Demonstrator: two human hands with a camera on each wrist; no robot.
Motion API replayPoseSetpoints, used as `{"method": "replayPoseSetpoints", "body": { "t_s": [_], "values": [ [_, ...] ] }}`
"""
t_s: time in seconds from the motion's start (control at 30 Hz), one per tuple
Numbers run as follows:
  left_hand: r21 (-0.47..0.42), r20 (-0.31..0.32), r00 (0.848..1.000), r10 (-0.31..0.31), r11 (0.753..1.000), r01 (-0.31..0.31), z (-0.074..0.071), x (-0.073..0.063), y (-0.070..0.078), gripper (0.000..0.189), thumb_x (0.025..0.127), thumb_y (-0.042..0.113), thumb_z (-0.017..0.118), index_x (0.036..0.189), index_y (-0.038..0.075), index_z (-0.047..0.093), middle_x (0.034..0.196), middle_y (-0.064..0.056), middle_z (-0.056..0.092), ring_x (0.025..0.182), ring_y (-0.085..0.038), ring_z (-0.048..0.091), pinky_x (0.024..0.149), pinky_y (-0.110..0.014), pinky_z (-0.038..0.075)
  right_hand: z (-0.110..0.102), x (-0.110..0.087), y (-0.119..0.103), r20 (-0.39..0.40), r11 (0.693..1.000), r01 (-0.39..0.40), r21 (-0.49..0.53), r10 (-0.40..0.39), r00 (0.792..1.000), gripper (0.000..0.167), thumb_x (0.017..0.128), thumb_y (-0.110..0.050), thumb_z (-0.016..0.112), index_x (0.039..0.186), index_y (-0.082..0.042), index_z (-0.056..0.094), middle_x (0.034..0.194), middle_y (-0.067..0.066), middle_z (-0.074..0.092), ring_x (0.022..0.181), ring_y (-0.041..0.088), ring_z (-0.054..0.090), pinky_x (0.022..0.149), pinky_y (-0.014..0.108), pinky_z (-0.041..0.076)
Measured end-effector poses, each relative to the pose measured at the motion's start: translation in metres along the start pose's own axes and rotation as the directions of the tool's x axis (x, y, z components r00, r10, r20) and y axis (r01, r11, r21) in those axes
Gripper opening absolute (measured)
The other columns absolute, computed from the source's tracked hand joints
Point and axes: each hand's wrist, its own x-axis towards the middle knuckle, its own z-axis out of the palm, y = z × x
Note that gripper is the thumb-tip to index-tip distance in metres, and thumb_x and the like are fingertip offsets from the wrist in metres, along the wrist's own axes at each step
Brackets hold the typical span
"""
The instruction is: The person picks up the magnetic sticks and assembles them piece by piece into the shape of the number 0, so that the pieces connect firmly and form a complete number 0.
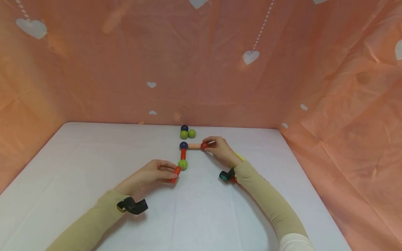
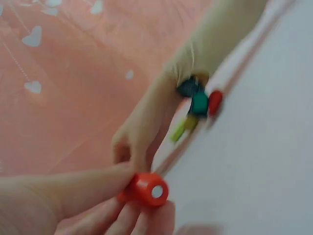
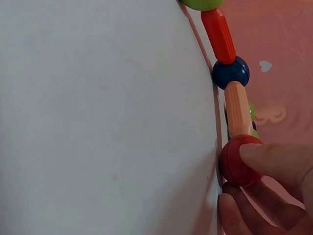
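Note:
Between thumb and fingers my left hand (image 1: 156,170) pinches a red magnetic rod (image 1: 176,174), whose pale round end faces the camera in the left wrist view. Its far end is at or very near a green ball (image 1: 182,164); I cannot tell whether they touch. From that ball another red rod (image 1: 183,154) runs to a dark blue ball (image 1: 183,145). A peach rod (image 3: 237,108) joins the blue ball to a dark red ball (image 3: 239,160). My right hand (image 1: 221,150) holds this red ball, thumb on its side and fingers beneath.
Behind the chain sit a loose blue ball (image 1: 184,128) and two green balls (image 1: 192,133). Yellow and red rods (image 2: 215,102) lie by the right wrist, partly hidden by the arm. An orange cloth (image 1: 201,69) with hearts hangs behind the white table (image 1: 94,150).

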Motion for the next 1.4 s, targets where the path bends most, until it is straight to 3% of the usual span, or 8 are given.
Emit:
{"method": "replayPoseSetpoints", "body": {
  "t_s": [0.17, 0.4, 0.6, 1.07, 1.4],
  "values": [
    [-0.185, -0.038, 0.995, -0.097, 0.979, 0.089, 0.021, 0.004, -0.006, 0.049, 0.083, 0.017, 0.076, 0.121, -0.007, 0.057, 0.105, -0.013, 0.067, 0.09, -0.021, 0.065, 0.085, -0.035, 0.054, 0.001, 0.0, -0.001, 0.0, 1.0, -0.022, 0.019, 0.022, 1.0, 0.034, 0.087, -0.005, 0.07, 0.121, -0.005, 0.064, 0.115, 0.006, 0.062, 0.1, 0.021, 0.061, 0.074, 0.027, 0.053],
    [-0.256, -0.117, 0.985, -0.126, 0.962, 0.093, 0.035, 0.01, -0.009, 0.042, 0.083, 0.01, 0.075, 0.117, -0.009, 0.057, 0.105, -0.017, 0.064, 0.088, -0.022, 0.066, 0.081, -0.035, 0.056, 0.0, 0.0, -0.002, -0.006, 1.0, 0.005, 0.008, -0.005, 1.0, 0.034, 0.086, -0.002, 0.07, 0.12, -0.002, 0.064, 0.116, 0.009, 0.063, 0.1, 0.022, 0.062, 0.078, 0.027, 0.053],
    [-0.271, -0.156, 0.981, -0.111, 0.96, 0.065, 0.037, 0.012, -0.009, 0.038, 0.085, 0.007, 0.072, 0.116, -0.009, 0.055, 0.106, -0.019, 0.063, 0.089, -0.024, 0.067, 0.082, -0.036, 0.055, 0.0, 0.001, -0.002, -0.007, 1.0, -0.004, -0.003, 0.004, 1.0, 0.034, 0.086, -0.003, 0.07, 0.119, -0.004, 0.064, 0.116, 0.008, 0.062, 0.101, 0.022, 0.061, 0.081, 0.028, 0.053],
    [-0.266, -0.17, 0.983, -0.072, 0.964, 0.024, 0.039, 0.017, -0.011, 0.032, 0.088, 0.003, 0.066, 0.113, -0.013, 0.053, 0.1, -0.018, 0.065, 0.087, -0.023, 0.067, 0.081, -0.035, 0.056, 0.0, 0.0, -0.004, -0.001, 1.0, -0.027, 0.007, 0.027, 1.0, 0.035, 0.086, -0.003, 0.07, 0.12, -0.004, 0.063, 0.116, 0.007, 0.062, 0.101, 0.021, 0.061, 0.081, 0.029, 0.053],
    [-0.218, -0.189, 0.971, -0.144, 0.971, 0.101, 0.034, 0.02, -0.011, 0.035, 0.086, 0.011, 0.072, 0.112, -0.008, 0.059, 0.098, -0.018, 0.065, 0.083, -0.023, 0.068, 0.076, -0.034, 0.057, -0.002, 0.0, -0.003, 0.029, 0.999, -0.034, 0.011, 0.033, 0.999, 0.033, 0.087, -0.005, 0.07, 0.12, -0.006, 0.063, 0.115, 0.007, 0.062, 0.102, 0.021, 0.061, 0.082, 0.031, 0.053]
  ]
}}
